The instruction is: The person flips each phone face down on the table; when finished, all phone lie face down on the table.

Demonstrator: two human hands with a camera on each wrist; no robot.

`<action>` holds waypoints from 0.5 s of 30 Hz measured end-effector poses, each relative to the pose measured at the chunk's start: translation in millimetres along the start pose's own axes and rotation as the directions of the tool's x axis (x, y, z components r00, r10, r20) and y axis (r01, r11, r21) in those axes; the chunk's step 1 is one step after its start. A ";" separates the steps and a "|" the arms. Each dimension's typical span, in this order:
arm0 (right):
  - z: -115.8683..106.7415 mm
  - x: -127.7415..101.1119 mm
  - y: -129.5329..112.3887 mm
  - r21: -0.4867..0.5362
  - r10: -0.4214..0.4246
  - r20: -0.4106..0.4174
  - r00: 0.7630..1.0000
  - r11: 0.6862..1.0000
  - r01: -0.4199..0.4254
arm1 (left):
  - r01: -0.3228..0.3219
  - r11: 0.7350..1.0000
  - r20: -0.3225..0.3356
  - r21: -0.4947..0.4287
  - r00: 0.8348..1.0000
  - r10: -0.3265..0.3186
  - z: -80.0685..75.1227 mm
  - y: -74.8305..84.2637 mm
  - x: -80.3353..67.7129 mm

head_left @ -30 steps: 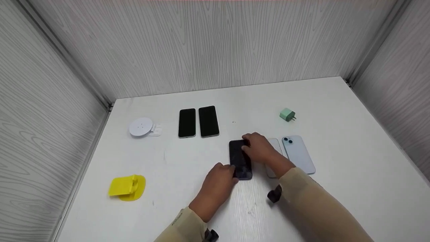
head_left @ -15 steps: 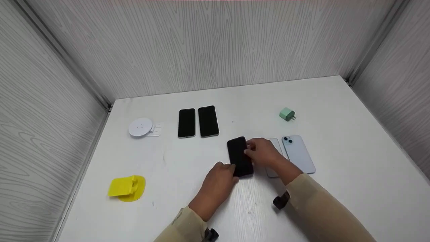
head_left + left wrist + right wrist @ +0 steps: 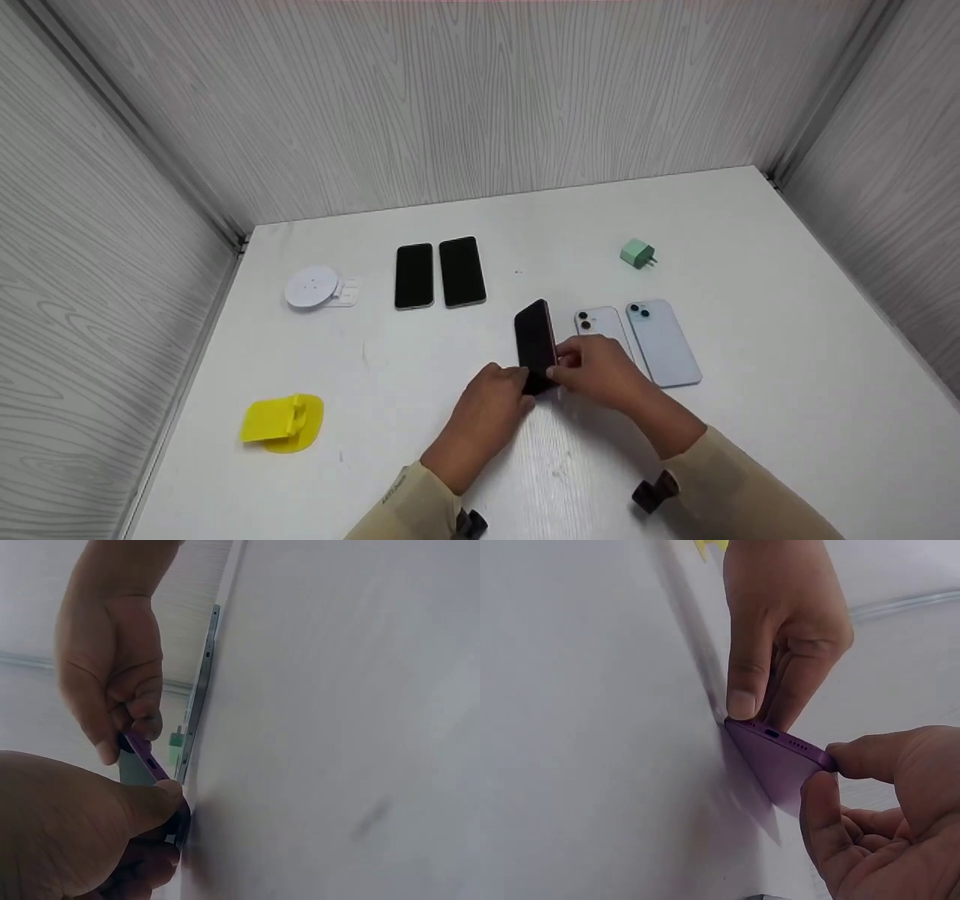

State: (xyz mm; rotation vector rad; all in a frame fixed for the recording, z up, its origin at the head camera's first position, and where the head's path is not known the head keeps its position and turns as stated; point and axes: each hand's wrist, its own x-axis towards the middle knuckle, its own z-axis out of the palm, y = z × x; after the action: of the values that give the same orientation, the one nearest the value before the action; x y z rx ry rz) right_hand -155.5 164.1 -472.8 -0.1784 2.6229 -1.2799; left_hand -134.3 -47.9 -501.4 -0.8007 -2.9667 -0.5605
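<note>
While both my hands work purple phone (image 3: 535,343) at table (image 3: 750,315) centre, phone tilted up on left long edge, dark screen facing left. My left hand (image 3: 487,409) pinches near bottom corner, thumb on top. My right hand (image 3: 600,371) pinches raised right edge between thumb and fingers. Two pale blue phones (image 3: 645,341) lie face down just right. Two black phones (image 3: 440,274) lie farther back.

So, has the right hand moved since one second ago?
Yes. The right hand has slid toward the camera, uncovering the white phone.
</note>
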 end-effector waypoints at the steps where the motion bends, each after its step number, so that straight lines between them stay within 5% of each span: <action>1: 0.5 -2.8 -1.6 -0.002 0.003 -0.009 1.000 1.000 -0.003 | 0.007 1.000 0.006 -0.022 1.000 -0.007 -0.3 -0.2 0.2; 8: 5.0 -14.1 -10.1 -0.044 0.009 -0.087 0.996 0.999 -0.013 | 0.072 0.971 0.042 -0.229 0.997 -0.064 -4.9 -4.5 11.3; 15: 11.0 -17.6 -16.6 -0.102 -0.023 -0.136 0.990 0.995 0.009 | 0.214 0.891 0.113 -0.399 0.976 -0.184 -16.0 -22.3 57.9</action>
State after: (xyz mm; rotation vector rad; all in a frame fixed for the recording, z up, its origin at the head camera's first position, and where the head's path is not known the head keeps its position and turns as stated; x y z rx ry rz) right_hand -135.5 149.1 -463.7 -0.1324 2.8101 -1.2051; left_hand -196.8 -43.4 -487.6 -0.5378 -3.0583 -1.2231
